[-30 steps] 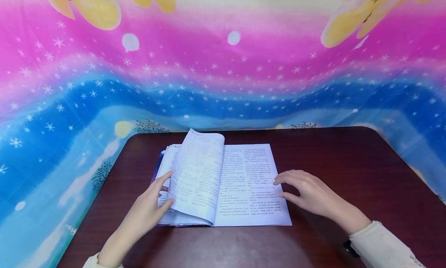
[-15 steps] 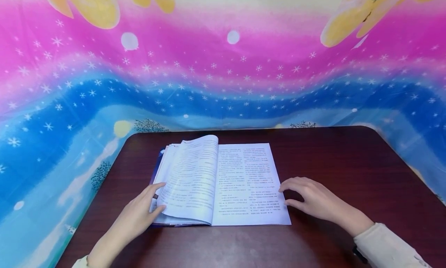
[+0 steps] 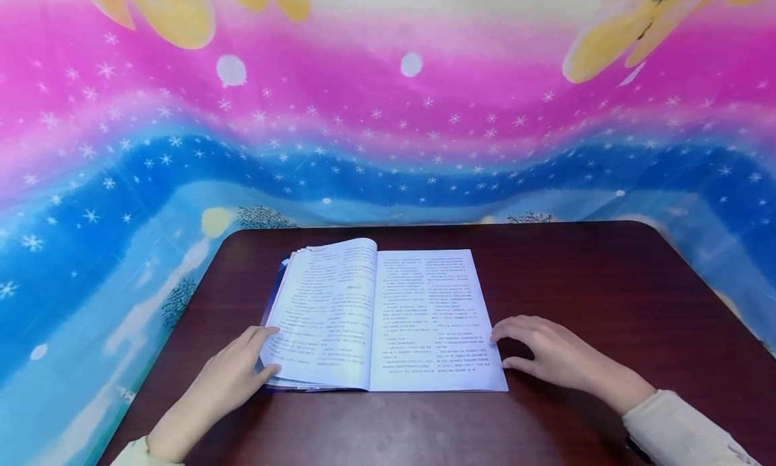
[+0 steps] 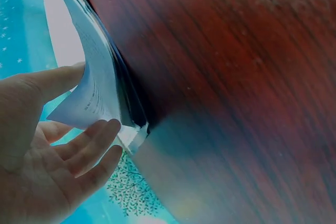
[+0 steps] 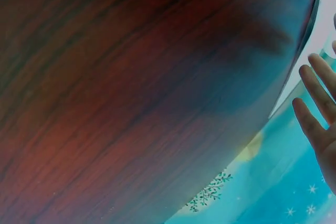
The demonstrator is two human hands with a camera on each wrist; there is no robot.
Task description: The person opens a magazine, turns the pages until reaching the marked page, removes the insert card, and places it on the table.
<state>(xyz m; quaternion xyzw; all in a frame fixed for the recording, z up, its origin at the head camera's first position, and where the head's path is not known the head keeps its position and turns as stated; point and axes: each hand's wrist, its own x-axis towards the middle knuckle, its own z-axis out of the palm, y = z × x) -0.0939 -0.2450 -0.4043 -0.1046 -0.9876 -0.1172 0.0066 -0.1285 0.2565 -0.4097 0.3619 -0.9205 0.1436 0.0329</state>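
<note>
An open magazine (image 3: 424,318) lies on the table, text on both visible pages. My left hand (image 3: 227,372) is at its lower left edge. In the left wrist view, a bent page (image 4: 97,85) passes between the thumb and fingers of that left hand (image 4: 52,150), which pinches it. The left-hand pages bulge upward near the spine. My right hand (image 3: 545,351) lies beside the right edge, fingers loosely bent, fingertips at or close to the paper. In the right wrist view only part of the right hand (image 5: 320,114) shows, its fingers spread and holding nothing.
The dark reddish-brown wooden table (image 3: 606,284) extends around the magazine. A colourful cloth backdrop (image 3: 388,129) with snowflakes hangs behind and beside the table. A dark blue cover (image 3: 274,287) peeks out along the magazine's left side.
The raised page has come down to the left, and its curl has flattened. My left hand has moved left and nearer with it. My right hand has slid slightly right and nearer.
</note>
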